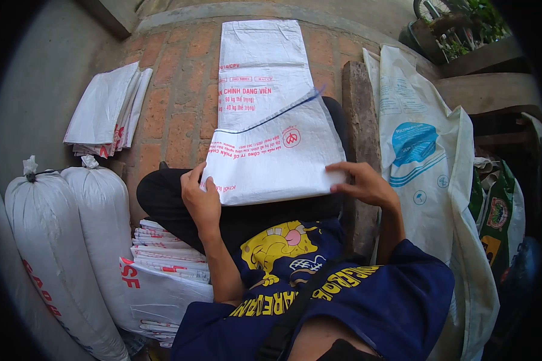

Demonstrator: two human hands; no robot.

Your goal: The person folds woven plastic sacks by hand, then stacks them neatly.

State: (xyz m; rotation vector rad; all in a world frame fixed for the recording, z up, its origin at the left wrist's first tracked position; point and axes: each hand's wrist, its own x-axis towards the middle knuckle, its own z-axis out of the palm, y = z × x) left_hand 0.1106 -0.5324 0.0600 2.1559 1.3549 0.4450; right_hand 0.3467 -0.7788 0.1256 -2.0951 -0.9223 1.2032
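A white woven sack (pixel 277 159) with red print lies across my lap, its near part doubled over the long far part. A dark blue hem with a loose blue thread (pixel 313 96) runs slantwise across it. My left hand (pixel 202 195) is closed on the sack's left edge, the thumb on top. At the right edge, my right hand (pixel 364 183) touches the sack with index finger and thumb spread apart. Its lower fingers are partly hidden, and the area between fingertip and thumb is blurred.
Folded white sacks (pixel 102 111) lie at the far left, and another stack (pixel 168 259) sits beside my left leg. Full tied sacks (pixel 60 234) stand on the left. A wooden beam (pixel 361 144) and a white sheet with blue print (pixel 424 180) lie right, over brick paving (pixel 190 54).
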